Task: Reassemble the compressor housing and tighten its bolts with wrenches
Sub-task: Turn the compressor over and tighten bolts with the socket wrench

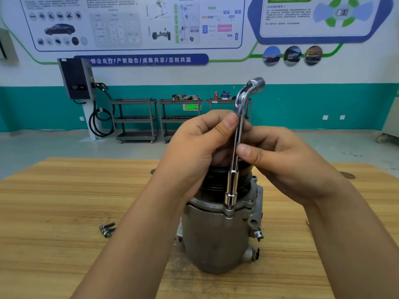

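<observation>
Head view: socket wrench (234,169) stands upright, bent end at top pointing right, lower socket on the rim of the compressor housing (213,240), upright mid-table (64,201). Left hand (194,147) and right hand (287,160) pinch its shaft. Loose bolts (106,229) lie left. Grey carts (136,119) carrying parts line the far teal-banded wall.

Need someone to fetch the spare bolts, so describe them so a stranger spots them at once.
Start at the wooden table, where a grey compressor stands upright in the middle. Left of its base lies a small cluster of bolts. Unlike the long shiny wrench above the compressor, they are short, dark and lying loose.
</observation>
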A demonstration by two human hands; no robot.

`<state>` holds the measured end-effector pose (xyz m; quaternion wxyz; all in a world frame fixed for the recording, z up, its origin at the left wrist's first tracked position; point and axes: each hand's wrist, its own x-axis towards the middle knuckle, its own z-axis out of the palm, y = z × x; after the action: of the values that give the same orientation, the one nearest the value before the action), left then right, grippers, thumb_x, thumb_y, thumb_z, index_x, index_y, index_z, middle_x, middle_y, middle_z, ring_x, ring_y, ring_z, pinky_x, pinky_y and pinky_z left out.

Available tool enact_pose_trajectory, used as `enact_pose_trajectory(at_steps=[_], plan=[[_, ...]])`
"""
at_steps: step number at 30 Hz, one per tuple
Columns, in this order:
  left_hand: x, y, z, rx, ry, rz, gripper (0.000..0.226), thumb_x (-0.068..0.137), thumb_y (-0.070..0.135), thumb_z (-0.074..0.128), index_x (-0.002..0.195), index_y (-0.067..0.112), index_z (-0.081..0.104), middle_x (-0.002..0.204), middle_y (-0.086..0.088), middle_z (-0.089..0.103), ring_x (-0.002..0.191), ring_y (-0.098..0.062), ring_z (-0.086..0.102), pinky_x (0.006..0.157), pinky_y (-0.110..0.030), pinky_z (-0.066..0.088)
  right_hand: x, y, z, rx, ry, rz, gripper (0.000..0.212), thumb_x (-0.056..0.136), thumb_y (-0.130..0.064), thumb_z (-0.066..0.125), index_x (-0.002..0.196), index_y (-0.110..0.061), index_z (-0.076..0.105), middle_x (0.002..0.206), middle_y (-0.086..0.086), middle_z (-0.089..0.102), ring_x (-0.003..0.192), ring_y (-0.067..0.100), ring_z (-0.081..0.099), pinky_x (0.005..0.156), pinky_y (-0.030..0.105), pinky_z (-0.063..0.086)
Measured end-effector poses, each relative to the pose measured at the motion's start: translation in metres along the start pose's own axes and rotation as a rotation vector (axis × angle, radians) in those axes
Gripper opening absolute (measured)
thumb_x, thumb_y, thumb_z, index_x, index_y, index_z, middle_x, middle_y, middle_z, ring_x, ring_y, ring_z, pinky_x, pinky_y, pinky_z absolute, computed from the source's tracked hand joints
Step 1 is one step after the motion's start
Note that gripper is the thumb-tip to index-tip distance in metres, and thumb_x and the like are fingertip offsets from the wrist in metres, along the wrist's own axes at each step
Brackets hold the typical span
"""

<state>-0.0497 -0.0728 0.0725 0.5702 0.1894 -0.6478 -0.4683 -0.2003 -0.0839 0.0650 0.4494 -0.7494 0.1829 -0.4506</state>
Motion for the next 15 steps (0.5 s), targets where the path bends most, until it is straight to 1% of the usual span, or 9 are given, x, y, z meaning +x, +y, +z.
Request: enact_pose_trajectory(at_steps=[1, 3, 4, 6, 9, 11, 12, 14, 15], plan=[[0.0002, 0.0001, -0.0005, -0.008, -0.004, 0.000, 0.020, 0.085, 0.025, 0.055, 0.077, 0.009, 0.066, 0.063, 0.001, 0.061, 0.050, -0.002, 0.054, 0.045, -0.012, 0.040, -0.0004, -0.0001, -0.0005, 0.007, -0.023, 0.000, 0.025, 0.082, -0.018, 0.057, 0.099, -0.004, 0.069, 0.098, 0.015, 0.072, 0.100, 0.029, 0.067, 0.089, 0.033, 0.051], [0.0002, 0.0005, -0.0014, -0.002, -0.013, 0.009, 0.024, 0.087, 0.024, 0.053, 0.075, 0.013, 0.071, 0.067, -0.013, 0.053, 0.046, -0.007, 0.046, 0.042, -0.014, 0.035, -0.0005, -0.0010, -0.0004, 0.018, -0.043, -0.003, 0.024, 0.080, -0.021, 0.059, 0.095, -0.007, 0.071, 0.090, 0.011, 0.073, 0.094, 0.024, 0.068, 0.084, 0.028, 0.051], [0.0002, 0.0006, -0.0020, -0.003, -0.019, 0.016, 0.026, 0.086, 0.024, 0.051, 0.075, 0.014, 0.073, 0.070, -0.014, 0.051, 0.047, -0.009, 0.044, 0.041, -0.015, 0.034, -0.0002, -0.0013, -0.0001, 0.033, -0.039, -0.002, 0.022, 0.078, -0.021, 0.060, 0.093, -0.009, 0.071, 0.086, 0.010, 0.073, 0.090, 0.022, 0.069, 0.081, 0.026, 0.051], [0.0000, 0.0005, -0.0022, -0.020, -0.020, 0.023, 0.024, 0.085, 0.025, 0.052, 0.079, 0.015, 0.073, 0.070, -0.013, 0.054, 0.052, -0.014, 0.045, 0.041, -0.016, 0.037, 0.0000, -0.0014, 0.0002, 0.066, -0.017, -0.001, 0.021, 0.073, -0.022, 0.064, 0.090, -0.012, 0.072, 0.080, 0.008, 0.073, 0.082, 0.017, 0.070, 0.076, 0.023, 0.052], [-0.0004, 0.0011, -0.0013, -0.023, -0.006, 0.028, 0.019, 0.084, 0.024, 0.054, 0.085, 0.009, 0.066, 0.073, -0.015, 0.048, 0.055, -0.017, 0.045, 0.042, -0.018, 0.039, 0.0001, -0.0013, 0.0003, 0.066, 0.010, -0.018, 0.022, 0.067, -0.022, 0.069, 0.086, -0.012, 0.071, 0.077, 0.005, 0.072, 0.077, 0.015, 0.069, 0.071, 0.022, 0.052], [-0.0007, 0.0009, -0.0004, -0.005, 0.007, 0.021, 0.016, 0.082, 0.025, 0.057, 0.085, 0.010, 0.064, 0.071, -0.012, 0.052, 0.056, -0.014, 0.049, 0.043, -0.018, 0.040, 0.0007, -0.0016, 0.0011, 0.038, 0.023, -0.024, 0.027, 0.066, -0.020, 0.074, 0.089, -0.007, 0.067, 0.076, 0.003, 0.071, 0.076, 0.014, 0.069, 0.071, 0.021, 0.052], [-0.0008, 0.0003, 0.0002, 0.007, 0.013, 0.021, 0.014, 0.080, 0.025, 0.059, 0.083, 0.012, 0.065, 0.070, -0.007, 0.056, 0.057, -0.013, 0.052, 0.045, -0.019, 0.042, 0.0012, -0.0016, 0.0017, 0.022, 0.036, -0.021, 0.033, 0.064, -0.020, 0.076, 0.091, -0.004, 0.065, 0.076, 0.003, 0.071, 0.076, 0.013, 0.069, 0.070, 0.021, 0.052], [-0.0007, -0.0004, 0.0012, 0.031, 0.021, 0.030, 0.009, 0.077, 0.023, 0.062, 0.078, 0.016, 0.068, 0.069, 0.001, 0.063, 0.063, -0.012, 0.059, 0.053, -0.021, 0.049, 0.0019, -0.0014, 0.0030, -0.022, 0.074, -0.009, 0.046, 0.058, -0.023, 0.081, 0.095, 0.000, 0.064, 0.081, 0.008, 0.069, 0.078, 0.015, 0.068, 0.071, 0.022, 0.054], [-0.0006, -0.0007, 0.0016, 0.041, 0.024, 0.040, 0.007, 0.077, 0.022, 0.063, 0.076, 0.017, 0.069, 0.070, 0.003, 0.065, 0.066, -0.012, 0.062, 0.058, -0.023, 0.051, 0.0021, -0.0012, 0.0037, -0.046, 0.091, -0.008, 0.049, 0.056, -0.025, 0.082, 0.095, -0.001, 0.065, 0.084, 0.012, 0.067, 0.079, 0.017, 0.067, 0.072, 0.024, 0.054]])
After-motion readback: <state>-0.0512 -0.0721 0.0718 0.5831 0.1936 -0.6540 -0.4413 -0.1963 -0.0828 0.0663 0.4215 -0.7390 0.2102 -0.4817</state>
